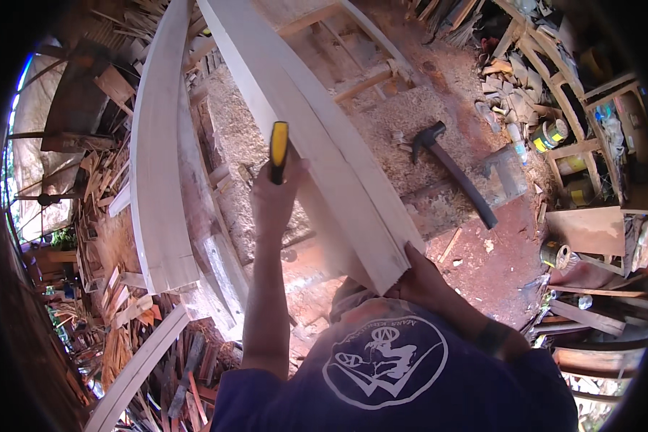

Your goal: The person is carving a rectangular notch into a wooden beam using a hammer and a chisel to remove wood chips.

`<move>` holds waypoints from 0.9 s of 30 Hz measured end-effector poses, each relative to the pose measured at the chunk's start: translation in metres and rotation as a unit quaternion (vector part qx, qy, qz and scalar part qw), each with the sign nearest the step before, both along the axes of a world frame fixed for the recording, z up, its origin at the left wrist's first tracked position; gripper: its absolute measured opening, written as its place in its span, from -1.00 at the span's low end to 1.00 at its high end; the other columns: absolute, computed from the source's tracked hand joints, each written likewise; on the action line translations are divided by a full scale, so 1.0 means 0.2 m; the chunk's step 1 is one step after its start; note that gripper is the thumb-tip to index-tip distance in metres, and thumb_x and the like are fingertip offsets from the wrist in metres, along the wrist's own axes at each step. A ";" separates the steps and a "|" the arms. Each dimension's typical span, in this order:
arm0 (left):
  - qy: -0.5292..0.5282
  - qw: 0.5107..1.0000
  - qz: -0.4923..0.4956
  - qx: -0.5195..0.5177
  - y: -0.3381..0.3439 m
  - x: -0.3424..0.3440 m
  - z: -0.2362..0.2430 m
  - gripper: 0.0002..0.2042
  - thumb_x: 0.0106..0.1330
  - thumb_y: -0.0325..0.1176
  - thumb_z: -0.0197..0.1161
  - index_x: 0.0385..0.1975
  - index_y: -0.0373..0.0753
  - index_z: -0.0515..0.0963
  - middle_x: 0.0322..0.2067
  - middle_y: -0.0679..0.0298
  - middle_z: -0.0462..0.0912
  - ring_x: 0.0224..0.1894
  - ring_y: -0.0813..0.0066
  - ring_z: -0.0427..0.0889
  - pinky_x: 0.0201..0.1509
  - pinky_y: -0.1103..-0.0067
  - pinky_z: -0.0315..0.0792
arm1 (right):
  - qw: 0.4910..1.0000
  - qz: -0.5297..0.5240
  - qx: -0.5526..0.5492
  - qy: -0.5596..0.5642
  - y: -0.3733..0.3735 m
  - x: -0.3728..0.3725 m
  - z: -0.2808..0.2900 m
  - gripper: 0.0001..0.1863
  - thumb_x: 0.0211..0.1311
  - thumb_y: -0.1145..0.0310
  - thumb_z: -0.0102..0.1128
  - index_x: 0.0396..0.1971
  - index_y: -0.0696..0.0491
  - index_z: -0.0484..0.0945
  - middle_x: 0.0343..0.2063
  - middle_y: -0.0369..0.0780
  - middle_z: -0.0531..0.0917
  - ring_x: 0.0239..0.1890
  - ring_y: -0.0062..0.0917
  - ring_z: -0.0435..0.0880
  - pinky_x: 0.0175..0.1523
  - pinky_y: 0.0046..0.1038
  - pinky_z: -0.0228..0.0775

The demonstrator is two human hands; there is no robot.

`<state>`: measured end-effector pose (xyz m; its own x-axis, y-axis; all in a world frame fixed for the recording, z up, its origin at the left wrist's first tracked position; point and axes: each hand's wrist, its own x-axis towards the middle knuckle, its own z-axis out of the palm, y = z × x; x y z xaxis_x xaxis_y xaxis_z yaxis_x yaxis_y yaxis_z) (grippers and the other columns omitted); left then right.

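Note:
A long pale wooden beam (324,144), with lengthwise grooves, slants from the far top down to my chest. My left hand (275,201) is closed around a hand tool with a yellow-and-black handle (279,140), beside the beam's left edge; the tool's working end cannot be made out. Near the beam's close end, my right hand (419,281) grips its right side and underside, with part of the fingers hidden by the wood. On the right of the beam, a claw hammer (457,173) with a dark handle rests on the shavings-covered work surface (381,122).
Another wide pale board (162,165) stands to the left, slanting alongside. Wood scraps (115,302) pile up at the far left and lower left. At the right are a wooden rack (554,65), cans (551,135) and a plywood piece (587,230). Reddish ground (482,266) shows between.

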<state>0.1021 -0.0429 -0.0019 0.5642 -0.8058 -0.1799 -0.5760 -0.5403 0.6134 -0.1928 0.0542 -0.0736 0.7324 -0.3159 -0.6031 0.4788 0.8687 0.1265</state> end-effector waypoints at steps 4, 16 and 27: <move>0.001 0.998 -0.052 -0.029 -0.04 -0.06 0.03 -0.14 0.03 0.20 0.46 0.13 -0.43 0.41 -0.10 -0.17 0.65 0.03 -0.08 0.65 0.12 0.21 0.49 | 0.986 -0.152 -0.061 0.030 0.07 0.15 0.02 -0.35 0.54 -0.08 -0.20 0.40 0.08 0.17 0.28 -0.03 0.40 0.27 -0.14 0.48 0.27 0.01 0.42; 0.084 0.991 -0.036 -0.097 -0.14 -0.19 0.07 -0.26 0.02 -0.09 0.48 0.11 -0.43 0.33 -0.04 -0.18 0.57 0.00 -0.09 0.64 0.09 0.22 0.53 | 0.945 -0.078 -0.197 0.249 0.01 0.10 0.15 -0.55 0.56 0.12 -0.14 0.23 0.09 0.41 0.08 -0.05 0.58 0.14 -0.22 0.60 0.16 -0.12 0.57; 0.199 0.967 -0.095 -0.128 -0.03 -0.20 -0.28 -0.41 0.14 -0.09 0.38 0.04 -0.38 0.37 -0.34 -0.13 0.65 -0.22 -0.07 0.70 -0.10 0.20 0.52 | 0.905 -0.203 -0.218 0.305 0.07 -0.04 0.10 -0.51 0.54 0.20 -0.07 0.34 0.09 0.29 0.23 -0.13 0.48 0.31 -0.26 0.43 0.39 -0.13 0.28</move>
<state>0.0625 -0.0496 -0.0575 0.3283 -0.9352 -0.1327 -0.3414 -0.2485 0.9065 -0.2013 0.0673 -0.0530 0.0765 -0.7887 -0.6100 0.6347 0.5103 -0.5802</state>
